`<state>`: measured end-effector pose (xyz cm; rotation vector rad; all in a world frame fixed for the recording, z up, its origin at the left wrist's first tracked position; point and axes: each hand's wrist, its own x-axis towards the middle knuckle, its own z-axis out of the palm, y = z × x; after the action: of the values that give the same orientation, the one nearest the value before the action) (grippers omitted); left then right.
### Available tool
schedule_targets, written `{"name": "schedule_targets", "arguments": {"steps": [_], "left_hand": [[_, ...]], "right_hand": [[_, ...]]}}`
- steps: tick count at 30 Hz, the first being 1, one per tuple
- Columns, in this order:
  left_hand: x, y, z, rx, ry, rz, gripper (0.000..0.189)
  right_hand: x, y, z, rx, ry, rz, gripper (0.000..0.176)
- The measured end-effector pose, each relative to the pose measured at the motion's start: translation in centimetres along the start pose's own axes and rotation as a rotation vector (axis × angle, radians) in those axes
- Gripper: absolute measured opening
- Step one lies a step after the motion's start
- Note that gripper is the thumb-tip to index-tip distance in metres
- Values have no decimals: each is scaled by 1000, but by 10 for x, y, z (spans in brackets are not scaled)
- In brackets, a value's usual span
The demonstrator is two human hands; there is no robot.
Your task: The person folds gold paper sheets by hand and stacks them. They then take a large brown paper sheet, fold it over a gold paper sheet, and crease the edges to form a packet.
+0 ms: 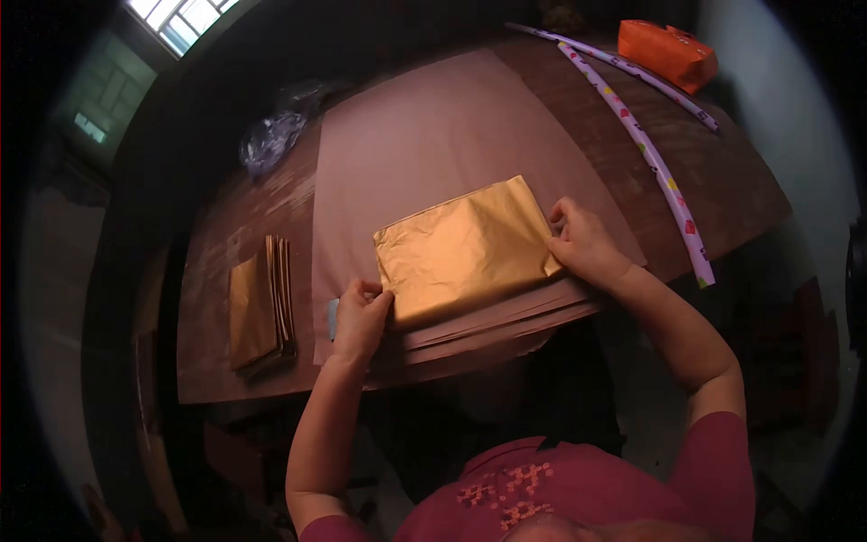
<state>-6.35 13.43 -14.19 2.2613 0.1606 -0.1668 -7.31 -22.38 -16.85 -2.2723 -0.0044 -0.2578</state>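
Note:
A flat, shiny gold paper packet [465, 253] with creases across its face lies slightly tilted on a stack of large brownish-pink paper sheets [424, 135]. My left hand [359, 323] pinches the packet at its lower left side, thumb and fingers closed at the edge. On the opposite side, my right hand [589, 244] has its thumb and curled fingers closed on the packet's right edge. Just left of my left hand, a small bluish-grey piece [332, 318] shows, partly covered by the hand. The sheets' near edges fan out below the packet.
Folded gold packets [255, 312] stand stacked on the table's left part. Crumpled clear plastic [271, 140] lies at the back left. Two long purple patterned rolls [646, 144] rest on the right, near an orange soft pack [666, 54]. The wooden table [741, 185] ends close to my body.

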Motion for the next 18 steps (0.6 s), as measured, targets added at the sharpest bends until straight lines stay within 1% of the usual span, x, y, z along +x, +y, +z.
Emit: {"name": "schedule_targets", "arguments": {"steps": [2, 4, 5, 6, 8, 11, 14, 18], "left_hand": [[0, 1, -2, 47, 22, -2, 33], [-12, 16, -2, 11, 24, -4, 35], [-17, 19, -2, -26, 41, -28, 37], [-15, 9, 0, -23, 34, -22, 37], [-3, -16, 4, -123, 25, 66, 37], [-8, -12, 4, -88, 50, 103, 33], [-10, -10, 2, -41, 43, 102, 32], [-17, -6, 5, -105, 55, 98, 29]], "right_hand": [[-2, -6, -3, 16, 33, -7, 25], [-2, -11, -5, -73, -97, 144, 24], [-1, -11, -6, -66, -110, 154, 24], [-1, -12, -6, -64, -103, 160, 24], [-2, -13, -6, -75, -89, 139, 23], [-5, -12, -3, -85, -85, 123, 22], [-9, -15, -3, -131, -87, 92, 23], [-7, -14, -3, -135, -119, 81, 22]]}}
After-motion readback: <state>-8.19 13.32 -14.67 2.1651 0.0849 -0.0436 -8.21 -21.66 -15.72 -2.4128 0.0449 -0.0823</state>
